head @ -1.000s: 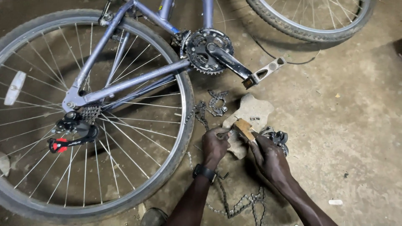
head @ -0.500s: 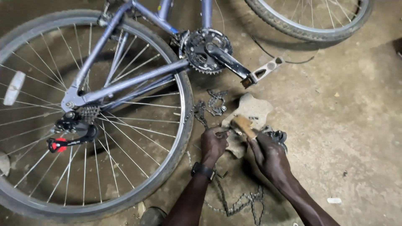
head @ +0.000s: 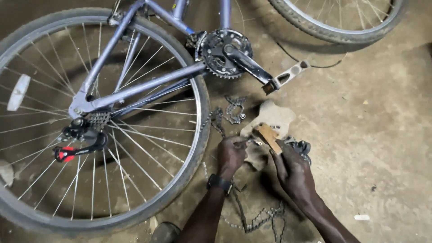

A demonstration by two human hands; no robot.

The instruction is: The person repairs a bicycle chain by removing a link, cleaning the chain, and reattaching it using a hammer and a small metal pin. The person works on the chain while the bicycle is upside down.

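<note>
Bicycle chain [head: 252, 218] lay loose on the concrete floor [head: 382, 135], snaking up from beside the wrists to the pale flat stone [head: 270, 114], where a link rested under both hands. And the left hand [head: 231, 153] was pinched shut on that section of chain, fingers curled tight over the stone's edge. The right hand [head: 294, 173] was clamped on a short wooden block [head: 268, 137], tilted, its upper end just beside the pinned link. A black watch [head: 219, 182] sat on the left wrist.

Risk, as I read it: the block stood very near the left fingertips, so any slip off that small link could catch them. The stone looked uneven and lumpy, so the chain could skate sideways off it. A loose pin could vanish into the gritty floor.

Textures all over: the chain dark, greasy, finely jointed; the stone chalky and rounded; the block tan and squared. The floor was mottled grey-brown, rough and stained. Behind, the bicycle frame [head: 135, 87] showed smooth pale-purple tubing, the toothed chainring [head: 225, 54] black, the spokes thin and bright in the rear wheel [head: 198, 135], with 1 red-tipped derailleur [head: 78, 146] hanging chainless. A blocky metal pedal [head: 288, 76] jutted out above the stone.
</note>
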